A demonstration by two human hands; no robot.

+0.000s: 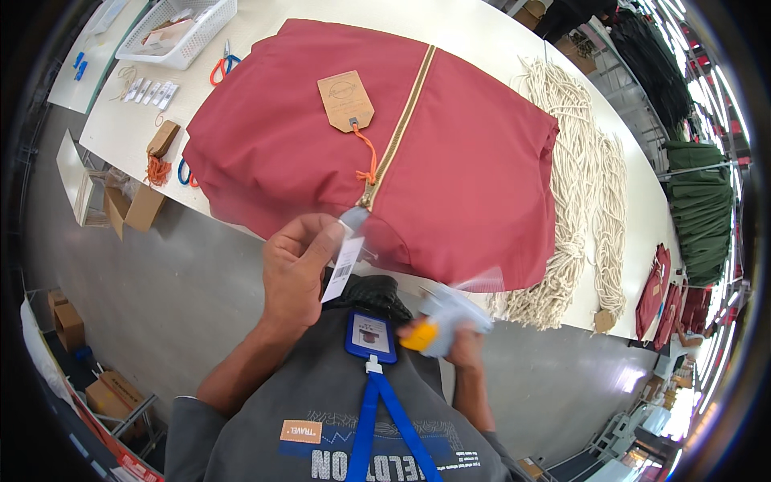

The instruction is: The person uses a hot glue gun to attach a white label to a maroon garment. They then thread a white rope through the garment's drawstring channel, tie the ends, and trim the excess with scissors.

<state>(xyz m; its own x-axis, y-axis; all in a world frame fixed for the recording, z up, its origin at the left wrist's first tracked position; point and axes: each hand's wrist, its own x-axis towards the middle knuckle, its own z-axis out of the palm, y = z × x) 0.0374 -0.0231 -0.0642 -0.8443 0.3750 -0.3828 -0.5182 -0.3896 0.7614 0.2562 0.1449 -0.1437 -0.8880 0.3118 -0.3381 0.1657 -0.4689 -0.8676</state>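
Note:
A dark red zippered fabric piece (pixel 474 153), perhaps a garment, lies on the table in front of me. A brown cardboard hang tag (pixel 346 101) is tied by an orange cord near the lower end of its brass zip (pixel 401 120). Just below that end, my left hand (pixel 295 269) pinches a small grey flap, and a white barcode tag (pixel 343 270) hangs at its fingertips. My right hand (pixel 464 349) grips a pale tagging gun (pixel 454 320) with a yellow part, blurred by motion and held off the table edge, apart from the fabric.
Long bundles of cream cord (pixel 562 185) lie at the right. To the left are orange-handled scissors (pixel 223 66), a stack of brown tags (pixel 163 139), small white label packs (pixel 152 92) and a white basket (pixel 181 40). Open cardboard boxes (pixel 132 207) stand beyond the table's left edge.

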